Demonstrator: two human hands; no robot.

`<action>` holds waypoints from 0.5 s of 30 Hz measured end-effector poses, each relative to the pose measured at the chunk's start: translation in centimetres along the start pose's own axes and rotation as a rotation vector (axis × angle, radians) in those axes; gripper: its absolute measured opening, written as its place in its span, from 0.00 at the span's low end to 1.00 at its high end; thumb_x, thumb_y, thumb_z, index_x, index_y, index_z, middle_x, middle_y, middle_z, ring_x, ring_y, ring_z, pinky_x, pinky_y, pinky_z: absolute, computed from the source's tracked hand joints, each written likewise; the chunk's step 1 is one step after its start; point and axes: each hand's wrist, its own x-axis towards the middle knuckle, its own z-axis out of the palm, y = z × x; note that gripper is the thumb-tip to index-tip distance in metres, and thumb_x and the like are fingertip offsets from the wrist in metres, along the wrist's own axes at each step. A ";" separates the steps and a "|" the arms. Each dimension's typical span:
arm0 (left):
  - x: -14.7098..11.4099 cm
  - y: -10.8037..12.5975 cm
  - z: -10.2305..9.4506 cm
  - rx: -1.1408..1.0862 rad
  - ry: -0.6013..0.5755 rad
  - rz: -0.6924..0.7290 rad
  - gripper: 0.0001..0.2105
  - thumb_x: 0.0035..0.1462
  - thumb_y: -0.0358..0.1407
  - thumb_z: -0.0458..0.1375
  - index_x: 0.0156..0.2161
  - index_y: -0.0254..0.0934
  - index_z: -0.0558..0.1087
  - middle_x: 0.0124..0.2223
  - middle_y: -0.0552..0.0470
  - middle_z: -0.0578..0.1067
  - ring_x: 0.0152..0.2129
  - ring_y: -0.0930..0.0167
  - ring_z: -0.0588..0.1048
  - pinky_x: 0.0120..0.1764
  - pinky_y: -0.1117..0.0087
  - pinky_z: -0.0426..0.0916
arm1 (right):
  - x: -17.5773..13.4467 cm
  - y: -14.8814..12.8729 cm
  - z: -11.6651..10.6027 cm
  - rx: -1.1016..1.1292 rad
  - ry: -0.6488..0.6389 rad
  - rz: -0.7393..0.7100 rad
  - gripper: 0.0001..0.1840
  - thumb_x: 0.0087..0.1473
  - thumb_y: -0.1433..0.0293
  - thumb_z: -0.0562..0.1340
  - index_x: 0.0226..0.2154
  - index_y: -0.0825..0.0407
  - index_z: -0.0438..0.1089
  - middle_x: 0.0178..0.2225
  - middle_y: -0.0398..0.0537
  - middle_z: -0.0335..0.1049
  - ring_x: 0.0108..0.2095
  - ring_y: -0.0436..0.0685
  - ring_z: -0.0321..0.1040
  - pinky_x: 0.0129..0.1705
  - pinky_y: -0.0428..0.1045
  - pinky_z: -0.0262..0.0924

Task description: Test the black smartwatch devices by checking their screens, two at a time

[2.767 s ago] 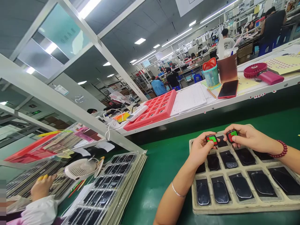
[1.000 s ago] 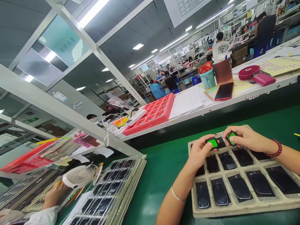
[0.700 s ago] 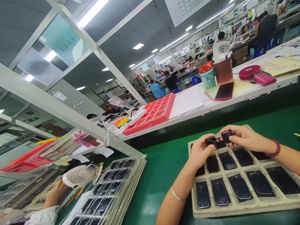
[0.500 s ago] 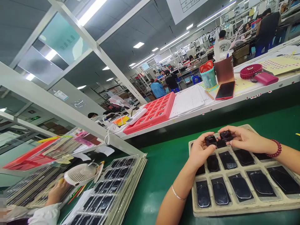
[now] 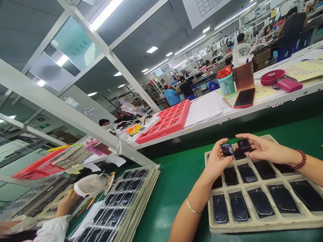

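Observation:
My left hand (image 5: 216, 162) is closed on a small black smartwatch screen (image 5: 227, 149), gripping it by its edges between thumb and fingers. Beside it, my right hand (image 5: 267, 149) pinches a second black smartwatch screen (image 5: 243, 145), whose face carries small pale marks. A narrow gap separates the two pieces. Both are held over the far rows of a beige moulded tray (image 5: 262, 227). Black rounded screens, such as this one (image 5: 238, 208), lie in the tray's pockets. My hands and forearms cover part of the tray.
Stacked trays of black screens (image 5: 117, 198) stand to the left. Beyond them, a co-worker's hand (image 5: 67, 201) is at a white fan (image 5: 91, 185). Across the back runs a shelf holding a red foam tray (image 5: 174, 117), papers (image 5: 204, 109), a phone (image 5: 244, 97) and a pink fan (image 5: 272, 77).
Both screens have been tilted slightly so their faces show more, and pale marks now appear on them. My hands stay nearly in place. The whole view has shifted slightly.

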 end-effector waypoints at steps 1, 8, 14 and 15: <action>0.1 -0.1 -0.1 -0.045 -0.012 -0.012 0.36 0.45 0.31 0.70 0.60 0.39 0.65 0.45 0.48 0.78 0.35 0.72 0.76 0.36 0.73 0.68 | 0.0 -0.1 -0.1 0.072 0.016 0.020 0.41 0.51 0.64 0.72 0.65 0.44 0.61 0.48 0.52 0.75 0.39 0.58 0.74 0.34 0.50 0.73; 0.6 0.6 -0.9 -0.376 -0.051 -0.093 0.34 0.47 0.48 0.71 0.57 0.33 0.71 0.41 0.44 0.80 0.24 0.75 0.75 0.22 0.77 0.60 | 0.0 -1.3 -1.1 0.535 0.055 0.210 0.26 0.54 0.54 0.70 0.52 0.48 0.75 0.40 0.51 0.80 0.26 0.51 0.71 0.26 0.44 0.70; 1.1 1.1 -1.7 -0.571 -0.046 -0.238 0.26 0.59 0.53 0.61 0.50 0.30 0.76 0.39 0.41 0.81 0.24 0.76 0.74 0.24 0.78 0.64 | 0.4 -1.4 -2.1 0.695 0.077 0.314 0.31 0.67 0.48 0.50 0.45 0.53 0.78 0.34 0.54 0.82 0.21 0.53 0.70 0.21 0.45 0.68; 1.2 1.1 -1.7 -0.577 -0.043 -0.247 0.26 0.59 0.53 0.61 0.50 0.29 0.76 0.39 0.42 0.81 0.24 0.76 0.74 0.24 0.78 0.64 | 0.5 -1.4 -2.2 0.704 0.082 0.318 0.31 0.66 0.48 0.50 0.46 0.53 0.78 0.34 0.54 0.82 0.21 0.53 0.71 0.21 0.45 0.68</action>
